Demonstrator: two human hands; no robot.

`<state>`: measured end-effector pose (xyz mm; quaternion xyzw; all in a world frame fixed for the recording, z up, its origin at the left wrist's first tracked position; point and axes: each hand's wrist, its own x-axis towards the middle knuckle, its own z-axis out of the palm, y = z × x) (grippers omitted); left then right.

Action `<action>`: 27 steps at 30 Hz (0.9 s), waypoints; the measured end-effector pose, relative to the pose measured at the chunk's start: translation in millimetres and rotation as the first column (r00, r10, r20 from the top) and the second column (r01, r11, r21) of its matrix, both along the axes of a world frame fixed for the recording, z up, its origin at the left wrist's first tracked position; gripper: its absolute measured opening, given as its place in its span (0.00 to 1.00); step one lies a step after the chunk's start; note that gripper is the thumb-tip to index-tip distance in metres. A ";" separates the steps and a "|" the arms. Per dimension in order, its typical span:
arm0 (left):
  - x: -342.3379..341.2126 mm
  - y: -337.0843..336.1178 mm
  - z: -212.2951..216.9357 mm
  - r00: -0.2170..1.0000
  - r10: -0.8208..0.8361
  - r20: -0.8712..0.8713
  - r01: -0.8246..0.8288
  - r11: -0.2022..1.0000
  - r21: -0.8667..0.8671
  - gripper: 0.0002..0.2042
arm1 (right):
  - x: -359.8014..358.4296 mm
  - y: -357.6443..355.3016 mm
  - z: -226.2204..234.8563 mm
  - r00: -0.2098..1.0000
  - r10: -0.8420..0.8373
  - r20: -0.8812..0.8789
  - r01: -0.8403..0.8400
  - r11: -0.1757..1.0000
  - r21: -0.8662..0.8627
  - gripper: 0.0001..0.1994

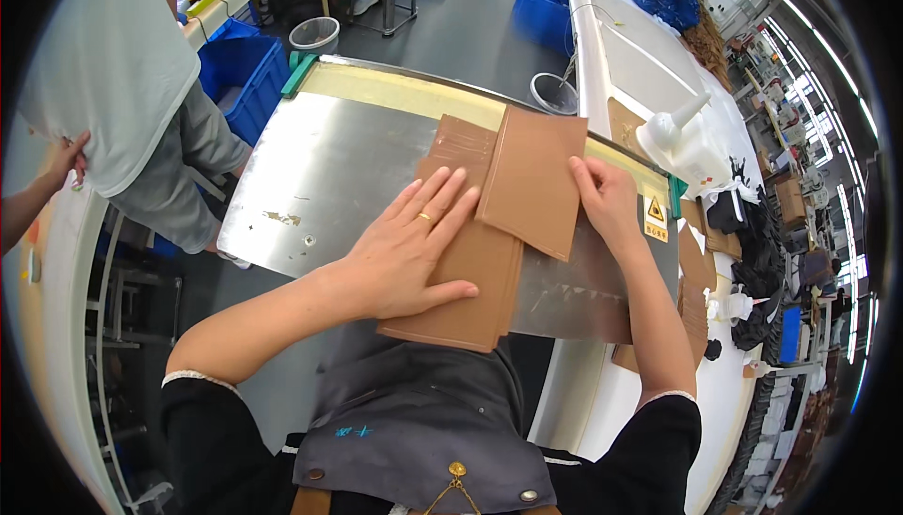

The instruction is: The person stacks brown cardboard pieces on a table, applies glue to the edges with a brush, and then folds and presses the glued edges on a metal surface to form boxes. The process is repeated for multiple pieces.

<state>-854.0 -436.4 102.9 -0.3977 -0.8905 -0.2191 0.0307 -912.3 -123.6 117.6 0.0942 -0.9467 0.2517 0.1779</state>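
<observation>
The person's left hand (pixel 406 250) lies flat and spread on stacked brown rectangular leather-like panels (pixel 487 269) atop a shiny metal table (pixel 315 162), while the right hand (pixel 607 197) holds an overlapping brown rectangular panel (pixel 531 179) by its edge.

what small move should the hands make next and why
Probably have the right hand ease the top panel sideways, off the lower panels: that hand is at the top panel's right edge, the panel lies askew, only partly overlapping the others, and the left hand lies flat on the lower panels, which should help steady them.
</observation>
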 end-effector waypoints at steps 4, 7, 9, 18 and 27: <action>6.2 -50.1 26.1 0.990 0.140 0.027 -0.130 0.965 -0.228 0.48 | -21.8 16.7 -10.6 0.999 -0.026 -0.031 0.031 0.986 0.165 0.13; -3.1 -75.9 51.0 0.986 0.166 -0.024 -0.167 0.958 -0.235 0.42 | -26.4 20.4 -12.5 0.989 0.053 -0.139 -0.027 0.983 0.180 0.13; -21.9 -66.7 59.9 0.993 0.119 -0.011 -0.119 0.983 -0.138 0.39 | -27.9 21.2 -12.2 0.943 0.206 -0.261 -0.162 0.970 0.180 0.16; -117.8 67.1 20.0 0.973 -0.091 -0.211 0.050 0.981 -0.189 0.36 | -25.2 29.3 -12.2 0.966 0.225 -0.125 -0.194 0.956 0.220 0.20; -120.4 60.7 3.7 0.980 -0.054 -0.190 0.039 0.996 -0.082 0.40 | -21.6 27.3 -4.0 0.980 0.199 0.005 -0.196 0.959 0.203 0.21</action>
